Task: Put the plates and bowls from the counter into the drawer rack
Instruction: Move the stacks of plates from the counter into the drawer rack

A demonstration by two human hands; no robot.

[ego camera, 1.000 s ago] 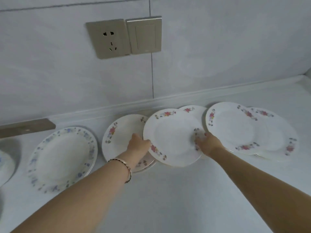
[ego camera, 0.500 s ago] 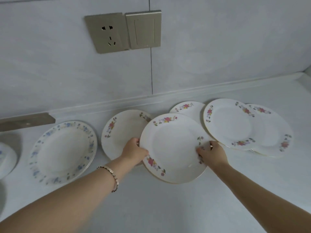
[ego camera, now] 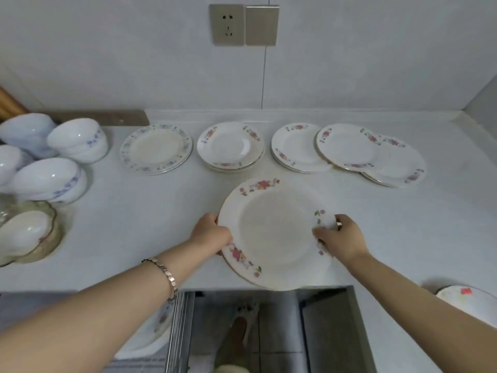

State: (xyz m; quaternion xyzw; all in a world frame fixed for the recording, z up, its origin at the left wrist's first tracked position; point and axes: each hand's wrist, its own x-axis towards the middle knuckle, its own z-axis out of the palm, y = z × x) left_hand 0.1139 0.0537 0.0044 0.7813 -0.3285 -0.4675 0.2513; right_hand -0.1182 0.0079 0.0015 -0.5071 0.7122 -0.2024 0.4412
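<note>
I hold a white plate with red flower sprigs (ego camera: 274, 232) in both hands, above the counter's front edge. My left hand (ego camera: 211, 234) grips its left rim and my right hand (ego camera: 340, 236) grips its right rim. More plates lie along the back of the counter: a blue-flowered stack (ego camera: 156, 148), a red-flowered stack (ego camera: 230, 146), another stack (ego camera: 294, 148) and overlapping plates (ego camera: 355, 146) on the right. White bowls (ego camera: 78, 140) stand upside down at the left. Below the counter edge the drawer rack (ego camera: 180, 327) shows metal bars and a plate (ego camera: 150, 335).
A wall socket and switch (ego camera: 243, 25) sit above the counter. A scalloped bowl (ego camera: 27, 232) rests at the left edge. Another plate (ego camera: 473, 300) shows at the lower right. My foot and the tiled floor are visible beneath the counter.
I have lifted the red-flowered plate off the row at the back and drawn it toward me to the counter's front edge. The view has pulled back and tilted down.
</note>
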